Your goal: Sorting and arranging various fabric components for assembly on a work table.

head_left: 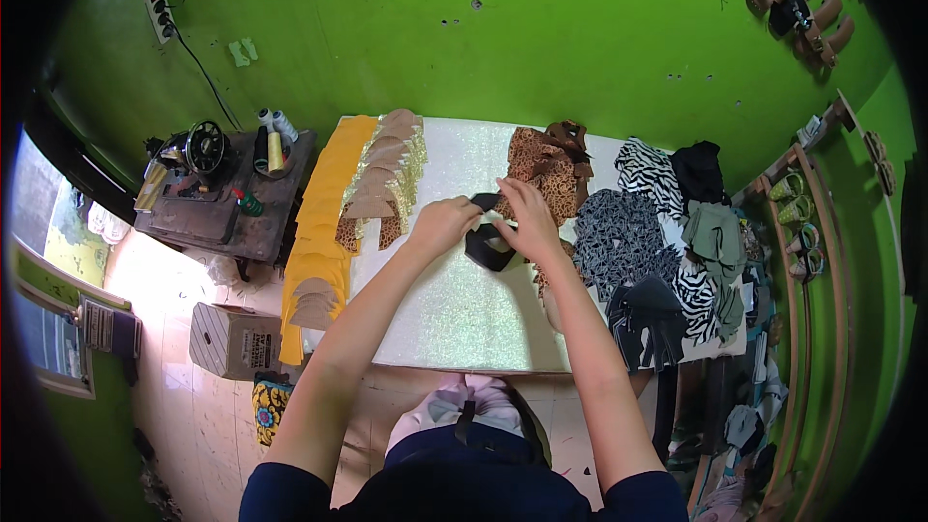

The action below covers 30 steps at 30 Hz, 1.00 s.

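While the table (435,338) is stretching out beneath your arms, the yellow cloth (329,203) is lining its left side. Grey cloth (619,237) is bunching up right of your right hand (530,220), and leopard cloth (527,169) is lying just beyond those fingers, crowding the far side. Your left hand (445,224) is facing the right across the table's middle. The lower black piece (483,255), bent, is lying nearer your body than your fingertips, with the right thumb closest. The smaller upper black piece (486,201) is sitting between both hands, its long axis running roughly sideways. Your left fingertips are meeting its left end, though I cannot tell whether they are pinching; your right fingers are resting spread, thumb apart from index.
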Each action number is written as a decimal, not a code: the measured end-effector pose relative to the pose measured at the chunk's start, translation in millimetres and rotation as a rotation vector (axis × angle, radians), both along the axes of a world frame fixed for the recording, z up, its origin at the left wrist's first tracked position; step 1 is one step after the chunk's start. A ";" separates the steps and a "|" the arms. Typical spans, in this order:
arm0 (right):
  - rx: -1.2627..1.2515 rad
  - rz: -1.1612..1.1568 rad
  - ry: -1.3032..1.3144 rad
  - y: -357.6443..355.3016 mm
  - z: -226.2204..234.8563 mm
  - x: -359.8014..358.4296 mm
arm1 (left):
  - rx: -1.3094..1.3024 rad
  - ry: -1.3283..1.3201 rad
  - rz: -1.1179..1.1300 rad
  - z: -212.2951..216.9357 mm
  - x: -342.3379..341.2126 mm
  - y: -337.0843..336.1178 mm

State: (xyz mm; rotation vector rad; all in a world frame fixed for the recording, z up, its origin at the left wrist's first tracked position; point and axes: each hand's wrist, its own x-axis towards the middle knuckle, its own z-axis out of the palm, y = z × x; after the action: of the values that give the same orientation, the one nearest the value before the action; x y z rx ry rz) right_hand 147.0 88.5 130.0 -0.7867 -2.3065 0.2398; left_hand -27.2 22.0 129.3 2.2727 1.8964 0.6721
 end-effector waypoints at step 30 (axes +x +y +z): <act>-0.186 -0.299 -0.278 -98.4 -108.2 96.4 | -0.191 -0.015 0.169 -116.5 85.5 -91.1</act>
State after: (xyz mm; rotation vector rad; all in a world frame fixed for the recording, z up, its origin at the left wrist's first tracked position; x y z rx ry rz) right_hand 243.4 -10.0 21.8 -1.3174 -2.4032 0.2230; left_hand 58.4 -69.0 12.8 2.0056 2.0641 0.4995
